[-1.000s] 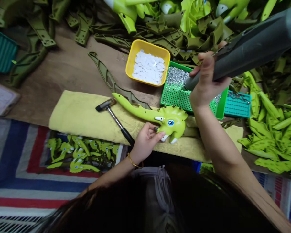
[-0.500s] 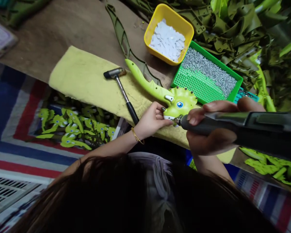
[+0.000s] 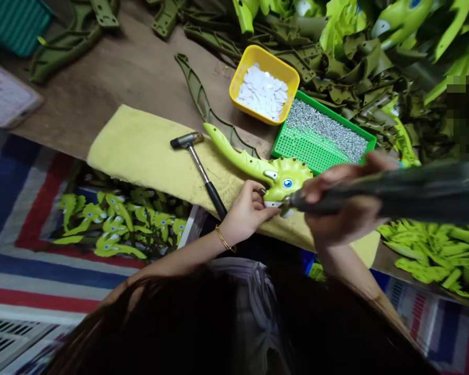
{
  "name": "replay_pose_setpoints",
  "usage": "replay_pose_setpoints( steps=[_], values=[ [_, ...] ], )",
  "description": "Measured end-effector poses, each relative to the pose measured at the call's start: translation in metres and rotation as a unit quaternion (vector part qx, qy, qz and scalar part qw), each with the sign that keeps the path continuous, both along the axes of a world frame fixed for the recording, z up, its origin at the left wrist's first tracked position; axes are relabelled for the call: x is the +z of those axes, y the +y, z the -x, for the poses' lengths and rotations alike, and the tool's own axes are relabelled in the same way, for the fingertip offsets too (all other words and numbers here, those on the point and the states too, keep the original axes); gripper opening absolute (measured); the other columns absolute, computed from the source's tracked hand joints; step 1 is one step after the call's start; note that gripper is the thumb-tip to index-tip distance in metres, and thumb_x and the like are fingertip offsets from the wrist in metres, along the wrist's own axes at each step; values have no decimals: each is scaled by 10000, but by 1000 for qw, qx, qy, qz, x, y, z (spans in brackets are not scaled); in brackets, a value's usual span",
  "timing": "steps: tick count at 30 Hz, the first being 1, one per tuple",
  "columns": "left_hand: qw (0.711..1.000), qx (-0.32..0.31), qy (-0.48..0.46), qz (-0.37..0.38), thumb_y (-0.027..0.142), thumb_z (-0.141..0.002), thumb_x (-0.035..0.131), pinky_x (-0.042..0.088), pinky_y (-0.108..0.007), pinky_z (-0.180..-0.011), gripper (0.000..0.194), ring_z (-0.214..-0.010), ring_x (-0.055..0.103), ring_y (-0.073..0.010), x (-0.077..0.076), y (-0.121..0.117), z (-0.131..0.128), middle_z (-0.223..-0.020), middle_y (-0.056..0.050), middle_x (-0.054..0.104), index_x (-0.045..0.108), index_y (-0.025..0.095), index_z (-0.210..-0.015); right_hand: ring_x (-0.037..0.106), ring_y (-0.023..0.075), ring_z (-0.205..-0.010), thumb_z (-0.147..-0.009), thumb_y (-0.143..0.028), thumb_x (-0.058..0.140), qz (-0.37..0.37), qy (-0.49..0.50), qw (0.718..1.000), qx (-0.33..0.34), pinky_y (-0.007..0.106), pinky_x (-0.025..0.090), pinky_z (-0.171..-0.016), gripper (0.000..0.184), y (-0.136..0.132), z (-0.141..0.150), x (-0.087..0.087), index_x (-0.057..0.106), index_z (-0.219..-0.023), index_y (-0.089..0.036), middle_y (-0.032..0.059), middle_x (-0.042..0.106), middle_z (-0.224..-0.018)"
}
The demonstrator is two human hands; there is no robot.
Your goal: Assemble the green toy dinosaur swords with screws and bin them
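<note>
A lime-green plastic dinosaur toy piece (image 3: 248, 162), with a frilled head, blue eye and long curved tail, lies on a yellow pad (image 3: 140, 140). My left hand (image 3: 245, 212) is closed at its white-edged snout, thumb and fingers pinching there. Wrapped round a dark power screwdriver (image 3: 418, 194), my right hand (image 3: 338, 208) holds it almost level, its tip at the snout beside my left thumb. Motion blurs the tool and right fingers, and the screw under the tip cannot be made out. To the left rests a hammer (image 3: 200, 166) with a black grip.
A yellow bin (image 3: 260, 117) holds white flat pieces. Beside it, a green basket (image 3: 312, 151) contains many small screws. Olive plastic parts (image 3: 336, 78) pile up at the back right, lime-green parts (image 3: 433, 250) at the right. Finished-looking dinosaur pieces (image 3: 113, 224) lie below the table edge.
The view has tilted, so the table things appear lower in the picture. The screwdriver tip stays at the snout, and both hands keep their holds.
</note>
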State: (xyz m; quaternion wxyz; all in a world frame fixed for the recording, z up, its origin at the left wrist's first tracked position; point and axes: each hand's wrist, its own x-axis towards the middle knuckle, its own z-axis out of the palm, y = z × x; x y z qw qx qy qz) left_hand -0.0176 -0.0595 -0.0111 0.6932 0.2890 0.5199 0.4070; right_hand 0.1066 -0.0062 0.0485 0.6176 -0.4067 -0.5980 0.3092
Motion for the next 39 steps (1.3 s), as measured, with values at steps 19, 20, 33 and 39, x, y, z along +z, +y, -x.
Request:
replay_pose_setpoints(
  steps=[19, 20, 33, 39],
  values=[
    [947, -109, 251, -166, 384, -632, 843, 449, -243, -543, 485, -540, 569, -133, 0, 5, 8, -590, 65, 548, 552, 210, -980, 533, 86, -555, -760, -672, 589, -30, 76, 981, -177, 298, 498, -528, 552, 131, 8, -50, 508, -1177, -321, -14, 578, -898],
    [947, -105, 256, -162, 391, -628, 845, 450, -236, -537, 492, -531, 568, -127, 0, 4, 8, -583, 71, 545, 548, 210, -976, 530, 82, -543, -762, -659, 598, -40, 82, 980, -177, 294, 494, -515, 536, 129, 8, -43, 516, -1164, -314, -11, 587, -904],
    [937, -71, 283, -191, 285, -664, 803, 454, -237, -568, 441, -572, 547, -105, -4, -2, -1, -614, 63, 526, 589, 170, -1032, 574, 55, -547, -869, -585, 520, -140, -20, 990, 4, 210, 493, -465, 376, 33, 15, -4, 533, -1203, -414, -53, 601, -889],
    [944, -75, 269, -177, 268, -689, 769, 448, -243, -581, 451, -565, 537, -108, -4, -2, -2, -593, 67, 520, 581, 156, -1084, 619, 113, -619, -843, -548, 577, -88, 0, 995, 40, 279, 538, -534, 401, 31, 13, -18, 511, -1205, -390, -27, 599, -884]
  ],
)
